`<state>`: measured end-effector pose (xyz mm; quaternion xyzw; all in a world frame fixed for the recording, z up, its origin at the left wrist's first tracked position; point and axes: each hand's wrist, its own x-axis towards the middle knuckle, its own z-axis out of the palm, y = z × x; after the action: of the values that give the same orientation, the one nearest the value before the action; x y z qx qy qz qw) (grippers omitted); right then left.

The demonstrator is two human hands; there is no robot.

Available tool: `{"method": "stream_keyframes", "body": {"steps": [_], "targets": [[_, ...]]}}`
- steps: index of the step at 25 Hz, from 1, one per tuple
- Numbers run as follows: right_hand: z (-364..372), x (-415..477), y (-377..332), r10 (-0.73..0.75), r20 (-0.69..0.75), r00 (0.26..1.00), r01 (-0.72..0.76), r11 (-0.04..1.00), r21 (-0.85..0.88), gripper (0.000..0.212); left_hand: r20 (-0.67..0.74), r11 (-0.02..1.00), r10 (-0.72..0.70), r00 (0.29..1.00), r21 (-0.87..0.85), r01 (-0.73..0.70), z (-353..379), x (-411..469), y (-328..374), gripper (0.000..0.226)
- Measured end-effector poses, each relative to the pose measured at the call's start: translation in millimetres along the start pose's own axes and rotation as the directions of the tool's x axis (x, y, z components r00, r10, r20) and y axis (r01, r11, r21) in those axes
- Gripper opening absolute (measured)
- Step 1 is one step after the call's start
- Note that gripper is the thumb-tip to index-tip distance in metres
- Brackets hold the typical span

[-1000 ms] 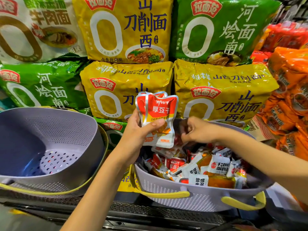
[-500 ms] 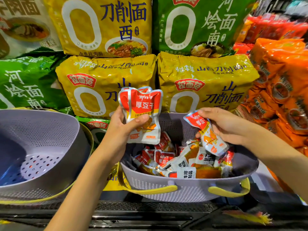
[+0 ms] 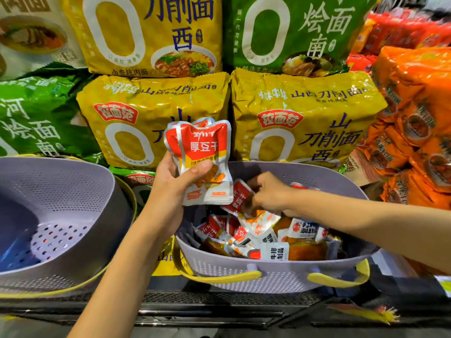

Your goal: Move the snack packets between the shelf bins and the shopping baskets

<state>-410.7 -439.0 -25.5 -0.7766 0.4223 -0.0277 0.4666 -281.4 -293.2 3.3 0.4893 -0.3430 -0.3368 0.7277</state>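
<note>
Over the right basket (image 3: 280, 279), my left hand (image 3: 168, 189) grips a few red packets (image 3: 202, 152); my right hand (image 3: 271, 193) fingers pinch another packet (image 3: 238, 198); many remain inside.

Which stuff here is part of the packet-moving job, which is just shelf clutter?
Job: left hand gripping packet stack; right hand pinching a red packet; right basket; loose packets; left basket.
Background: yellow noodle bags; green noodle bags; orange packs.
</note>
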Motion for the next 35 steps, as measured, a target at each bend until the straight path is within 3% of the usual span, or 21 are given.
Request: {"method": "stream_keyframes", "body": {"steps": [3, 6, 12, 14, 17, 19, 22, 24, 26, 28, 31, 33, 35], "targets": [[13, 5, 10, 0.080, -0.124, 0.989, -0.101, 0.979, -0.175, 0.021, -0.008, 1.000, 0.015, 1.000, -0.016, -0.015, 1, 1, 0, 0.058], [20, -3, 11, -0.004, -0.159, 0.987, -0.055, 0.931, -0.360, 0.038, -0.021, 0.999, 0.025, 0.999, -0.025, -0.026, 2, 1, 0, 0.057], [19, -2, 15, -0.011, -0.073, 0.997, -0.015, 0.935, -0.353, 0.052, -0.034, 0.999, 0.040, 0.999, -0.009, -0.041, 1, 1, 0, 0.056], [19, -2, 14, -0.044, -0.107, 0.993, 0.007, 0.947, -0.322, 0.045, -0.032, 0.999, 0.041, 0.999, -0.009, -0.041, 1, 1, 0, 0.056], [16, -7, 8, -0.206, -0.169, 0.964, 0.128, 0.914, -0.386, 0.022, -0.031, 0.999, 0.040, 0.999, -0.008, -0.040, 0, 1, 0, 0.057], [5, -13, -1, -0.304, -0.219, 0.927, 0.226, 0.920, -0.321, 0.012, -0.030, 0.999, 0.045, 0.999, -0.017, -0.046, 0, 1, 0, 0.056], [-14, -21, -12, -0.358, -0.226, 0.906, 0.333, 0.932, -0.142, 0.027, -0.038, 0.997, 0.043, 0.998, -0.061, -0.045, 0, 1, 1, 0.057], [-15, -20, -10, -0.299, -0.098, 0.949, 0.303, 0.953, 0.030, 0.037, -0.039, 0.996, 0.038, 0.999, -0.084, -0.041, 0, 2, 2, 0.075], [-5, -18, -9, -0.174, 0.071, 0.982, 0.166, 0.980, 0.107, 0.052, -0.052, 0.994, 0.028, 0.998, -0.103, -0.034, -1, 3, 3, 0.081], [8, -13, -7, -0.063, 0.158, 0.985, 0.060, 0.998, 0.023, 0.051, -0.057, 0.994, 0.024, 0.998, -0.107, -0.030, 0, 3, 3, 0.082], [32, -1, -8, 0.014, 0.183, 0.983, -0.008, 1.000, -0.030, 0.027, -0.067, 0.994, 0.022, 0.998, -0.106, -0.029, 1, 2, 3, 0.073], [50, 8, -5, 0.047, 0.196, 0.980, -0.029, 0.995, -0.094, 0.036, -0.073, 0.993, 0.022, 0.997, -0.116, -0.030, 2, 2, 3, 0.064], [61, 13, -5, 0.088, 0.248, 0.965, -0.034, 0.977, -0.212, 0.031, -0.077, 0.993, 0.031, 0.997, -0.107, -0.039, 3, 2, 3, 0.060]]}}
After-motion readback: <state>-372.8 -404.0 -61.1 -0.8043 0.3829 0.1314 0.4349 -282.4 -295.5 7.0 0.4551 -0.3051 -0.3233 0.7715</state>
